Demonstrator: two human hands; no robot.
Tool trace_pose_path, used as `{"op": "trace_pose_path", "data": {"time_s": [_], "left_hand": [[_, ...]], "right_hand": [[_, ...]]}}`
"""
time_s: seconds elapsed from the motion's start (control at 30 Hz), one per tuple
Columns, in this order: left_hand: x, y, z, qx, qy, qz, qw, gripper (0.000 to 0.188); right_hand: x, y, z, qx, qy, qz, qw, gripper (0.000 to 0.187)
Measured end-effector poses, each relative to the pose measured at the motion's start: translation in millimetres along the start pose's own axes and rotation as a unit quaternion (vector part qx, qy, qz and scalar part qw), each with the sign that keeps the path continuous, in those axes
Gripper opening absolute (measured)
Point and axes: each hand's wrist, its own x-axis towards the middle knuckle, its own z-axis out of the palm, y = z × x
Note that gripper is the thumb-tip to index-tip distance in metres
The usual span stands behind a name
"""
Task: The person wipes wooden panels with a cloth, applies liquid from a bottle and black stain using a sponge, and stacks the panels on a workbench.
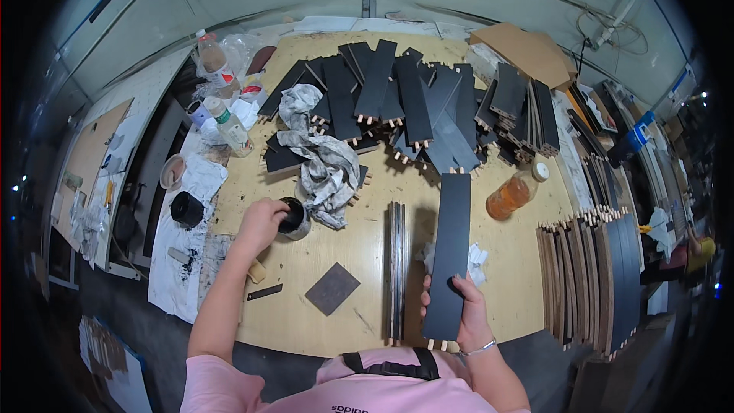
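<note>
My right hand (474,307) grips a long dark board (449,252) near its lower end, thumb across its face. Pale wooden dowels stick out of both its ends. At the left, my left hand (264,223) is at the mouth of a small open can (295,222) with a black inside. Its fingers are bent together, and whatever they hold is hidden. A crumpled, stained cloth (329,176) lies just beyond the can. Between my hands a square of dark sandpaper (332,288) lies flat, and several narrow strips (395,271) stand close together beside the held board.
Many dark doweled boards (378,80) are heaped at the back of the table (497,321). A stack of boards (589,279) is at the right. An orange-filled bottle (512,193) stands nearer. Bottles (229,126) and a black cup (186,209) are at the left.
</note>
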Motion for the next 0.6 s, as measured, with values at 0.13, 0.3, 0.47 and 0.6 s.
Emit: {"op": "trace_pose_path", "data": {"time_s": [0.13,0.3,0.47,0.6], "left_hand": [[3.9,20.2,-6.5,0.085,-0.114,0.044,0.989,0.022],[11.5,19.9,-9.2,0.211,-0.069,0.084,0.971,0.02],[8.8,11.3,0.3,0.229,-0.045,0.106,0.966,0.024],[12.5,0.9,4.5,0.149,-0.078,0.055,0.984,0.027]], "right_hand": [[0.4,1.6,-3.1,-0.009,-0.007,-0.002,1.0,0.046],[-3.1,4.0,-2.9,-0.003,0.003,0.012,1.0,0.047],[-6.7,1.0,0.9,-0.021,-0.012,-0.004,1.0,0.048],[-9.4,0.4,7.6,-0.05,-0.007,-0.023,0.998,0.048]]}}
